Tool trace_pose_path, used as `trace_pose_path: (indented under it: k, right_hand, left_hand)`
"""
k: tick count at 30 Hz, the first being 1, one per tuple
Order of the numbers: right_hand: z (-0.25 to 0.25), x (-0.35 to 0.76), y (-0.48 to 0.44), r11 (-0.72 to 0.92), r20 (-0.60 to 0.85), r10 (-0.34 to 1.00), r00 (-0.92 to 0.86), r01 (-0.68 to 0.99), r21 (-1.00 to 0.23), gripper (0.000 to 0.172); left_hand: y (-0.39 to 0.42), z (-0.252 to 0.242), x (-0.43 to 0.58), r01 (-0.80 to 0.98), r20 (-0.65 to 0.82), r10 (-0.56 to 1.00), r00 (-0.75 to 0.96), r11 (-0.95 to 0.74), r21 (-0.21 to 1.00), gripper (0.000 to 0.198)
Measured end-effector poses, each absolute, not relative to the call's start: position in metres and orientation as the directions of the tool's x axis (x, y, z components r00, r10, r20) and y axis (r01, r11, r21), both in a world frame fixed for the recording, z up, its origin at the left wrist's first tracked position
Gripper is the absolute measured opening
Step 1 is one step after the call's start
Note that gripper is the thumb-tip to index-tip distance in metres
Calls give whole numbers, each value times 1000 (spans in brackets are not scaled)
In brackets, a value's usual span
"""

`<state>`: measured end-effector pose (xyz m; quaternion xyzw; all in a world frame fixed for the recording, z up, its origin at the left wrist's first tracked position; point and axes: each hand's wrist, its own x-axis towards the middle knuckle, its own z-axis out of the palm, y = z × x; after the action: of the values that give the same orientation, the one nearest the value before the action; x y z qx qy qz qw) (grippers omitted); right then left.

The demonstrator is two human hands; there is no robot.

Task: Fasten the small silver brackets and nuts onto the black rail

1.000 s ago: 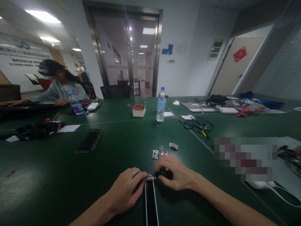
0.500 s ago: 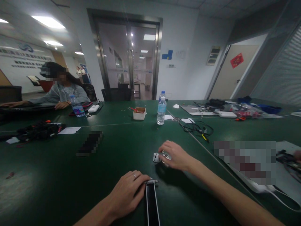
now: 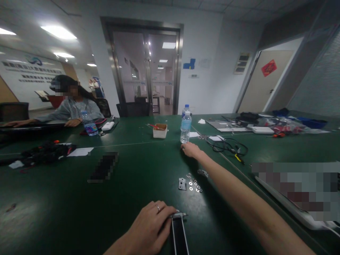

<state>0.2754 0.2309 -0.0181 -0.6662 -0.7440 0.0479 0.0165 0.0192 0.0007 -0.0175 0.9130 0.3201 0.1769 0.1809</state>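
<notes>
My left hand [image 3: 151,225], with a ring on one finger, is closed around the top end of a long black bar with silver edges [image 3: 180,235], which runs toward me. A small metal pin sticks out of that end to the right. My right hand [image 3: 190,150] is stretched far forward, fingertips pinched together low over the table in front of a clear water bottle [image 3: 186,131]. A small light spot shows at the fingertips, too small to name. Between my hands lie a flat metal plate with holes [image 3: 182,184], several washers [image 3: 196,183] and a small metal piece [image 3: 202,173] beside my right forearm.
A small open box [image 3: 160,133] with a red-handled tool stands farther back. A dark blurred object [image 3: 104,167] lies left. Black cables [image 3: 227,144] and a white-edged board [image 3: 294,191] are on the right. Another person [image 3: 73,104] sits at the far left.
My right hand has moved from above the metal plate and washers forward to the bottle's base, uncovering those parts. My left hand keeps its place on the bar. The view has shifted slightly.
</notes>
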Motion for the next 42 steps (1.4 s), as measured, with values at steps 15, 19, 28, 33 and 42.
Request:
trace_pose_path:
  k: [15,19,28,33,42]
  right_hand:
    - [0,304,218,-29,-271,963,5,996,-85,29]
    - [-1,309,207,-39,-254,967,13,994,-100,32]
    - [-2,313,203,-92,-281,958,56,989,-119,41]
    - [-3,310,199,-94,-268,962,59,988,-120,51]
    - [-7,313,202,-128,-243,965,102,988,-92,56]
  left_hand:
    - [2,-22,19,503,226,651,725,-724,473,31]
    - [1,-22,19,496,239,646,725,-730,470,31]
    - [3,-24,17,494,217,646,732,-722,484,30]
    - [3,-24,16,504,205,654,728,-714,486,31]
    - [2,-24,16,500,210,652,728,-715,489,32]
